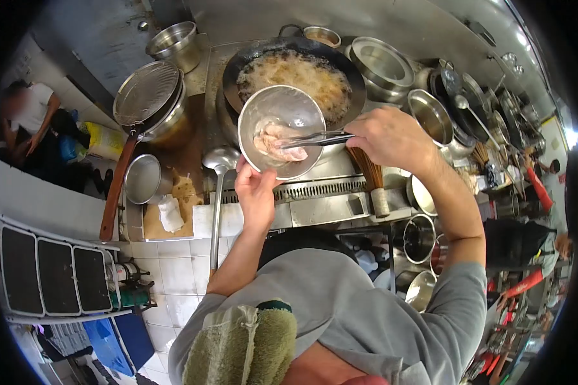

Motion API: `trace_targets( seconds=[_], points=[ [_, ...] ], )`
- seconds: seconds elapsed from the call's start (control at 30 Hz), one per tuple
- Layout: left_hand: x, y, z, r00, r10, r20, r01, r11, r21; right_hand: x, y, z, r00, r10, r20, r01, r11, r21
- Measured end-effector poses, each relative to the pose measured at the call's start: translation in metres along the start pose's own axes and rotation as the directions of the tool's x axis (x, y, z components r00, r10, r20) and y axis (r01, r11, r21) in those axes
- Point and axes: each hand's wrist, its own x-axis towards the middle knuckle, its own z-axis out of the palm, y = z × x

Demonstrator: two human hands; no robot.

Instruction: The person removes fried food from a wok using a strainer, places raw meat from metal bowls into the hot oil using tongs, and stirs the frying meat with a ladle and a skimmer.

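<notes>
My left hand (255, 196) is closed on the near rim of a steel mixing bowl (309, 119), which is tilted toward me at the near side of a wok. In my right hand (386, 136) is a pair of slim metal tongs (324, 138), their tips among the pale pink raw meat pieces (273, 141) in the bowl. Whether the tips grip a piece I cannot tell. Behind the bowl, the large black wok (232, 77) holds bubbling oil (295, 67) with browning food, partly hidden by the bowl.
A long-handled ladle (219, 160) lies left of the bowl. Farther left, a wire strainer (149, 93) rests on a pot beside a small steel pot (144, 179). A bamboo brush (372, 179) stands right; steel basins (382, 61) sit behind. People are at both sides.
</notes>
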Motion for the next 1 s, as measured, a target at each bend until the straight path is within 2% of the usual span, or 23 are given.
trace_targets(
  seconds=[0.07, 0.13, 0.17, 0.2, 0.23, 0.27, 0.3, 0.37, 0.43, 0.5, 0.57, 0.67, 0.7, 0.73, 0.8, 0.83, 0.9, 0.93, 0.97, 1.0],
  points=[
    [0.0, 0.001, 0.004, 0.999, 0.028, -0.043, -0.028, 1.0, 0.004, 0.001, 0.011, -0.008, 0.999, -0.028, -0.027, 0.028, 1.0, 0.008],
    [0.002, 0.0, 0.005, 0.996, 0.051, -0.074, -0.051, 0.999, 0.005, 0.003, 0.028, -0.026, 0.999, -0.035, -0.027, 0.039, 0.99, 0.132],
    [0.003, 0.002, 0.007, 0.994, 0.028, -0.101, -0.03, 0.999, -0.022, 0.002, 0.042, -0.03, 0.988, -0.068, -0.138, 0.095, 0.976, 0.196],
    [0.003, 0.004, 0.008, 0.991, 0.0, -0.131, -0.007, 0.999, -0.048, 0.003, 0.052, -0.044, 0.994, -0.04, -0.104, 0.06, 0.978, 0.2],
    [0.001, 0.009, 0.009, 0.988, 0.013, -0.154, -0.02, 0.999, -0.04, 0.004, 0.063, -0.051, 0.982, -0.027, -0.187, 0.062, 0.981, 0.185],
    [0.0, 0.016, 0.01, 0.982, -0.054, -0.183, 0.043, 0.997, -0.066, 0.007, 0.074, -0.055, 0.963, -0.01, -0.271, 0.059, 0.984, 0.17],
    [-0.001, 0.022, 0.012, 0.971, -0.123, -0.205, 0.106, 0.99, -0.095, 0.014, 0.086, -0.058, 0.961, -0.026, -0.274, 0.076, 0.982, 0.174],
    [-0.007, 0.024, 0.015, 0.963, -0.098, -0.252, 0.08, 0.993, -0.081, 0.035, 0.117, -0.065, 0.956, 0.218, -0.197, -0.192, 0.971, 0.143],
    [-0.017, 0.031, 0.019, 0.952, -0.072, -0.296, 0.056, 0.997, -0.062, 0.063, 0.165, -0.035, 0.952, 0.236, -0.193, -0.238, 0.971, 0.013],
    [-0.027, 0.034, 0.016, 0.94, -0.065, -0.334, 0.059, 0.998, -0.029, 0.093, 0.206, 0.016, 0.931, 0.333, -0.149, -0.354, 0.924, -0.147],
    [-0.038, 0.037, 0.014, 0.913, -0.055, -0.405, 0.065, 0.998, 0.01, 0.119, 0.233, 0.066, 0.931, 0.357, -0.081, -0.365, 0.885, -0.291],
    [-0.05, 0.042, 0.003, 0.905, -0.047, -0.423, 0.072, 0.996, 0.044, 0.14, 0.245, 0.112, 0.917, 0.392, -0.073, -0.396, 0.87, -0.293],
    [-0.051, 0.042, -0.002, 0.908, -0.046, -0.415, 0.063, 0.998, 0.027, 0.143, 0.245, 0.117, 0.898, 0.426, -0.113, -0.44, 0.863, -0.249],
    [-0.05, 0.043, -0.006, 0.908, -0.044, -0.416, 0.062, 0.998, 0.031, 0.147, 0.248, 0.118, 0.898, 0.425, -0.114, -0.44, 0.864, -0.245],
    [-0.05, 0.047, -0.015, 0.917, -0.046, -0.396, 0.049, 0.999, -0.003, 0.148, 0.238, 0.096, 0.818, 0.537, -0.205, -0.564, 0.819, -0.108],
    [-0.047, 0.053, -0.015, 0.916, -0.046, -0.398, 0.046, 0.999, -0.011, 0.145, 0.232, 0.079, 0.808, 0.548, -0.219, -0.573, 0.817, -0.07],
    [-0.038, 0.058, -0.021, 0.918, -0.049, -0.394, 0.057, 0.998, 0.009, 0.129, 0.212, 0.045, 0.803, 0.47, -0.368, -0.469, 0.878, 0.099],
    [-0.036, 0.06, -0.028, 0.922, -0.047, -0.384, 0.067, 0.997, 0.038, 0.118, 0.191, 0.016, 0.852, 0.447, -0.273, -0.387, 0.888, 0.248],
    [-0.033, 0.053, -0.043, 0.926, -0.031, -0.377, 0.055, 0.997, 0.055, 0.105, 0.176, 0.006, 0.857, 0.409, -0.313, -0.303, 0.892, 0.335],
    [-0.028, 0.053, -0.048, 0.928, -0.031, -0.371, 0.047, 0.998, 0.035, 0.091, 0.149, -0.016, 0.927, 0.276, -0.254, -0.214, 0.945, 0.247]
  ],
)
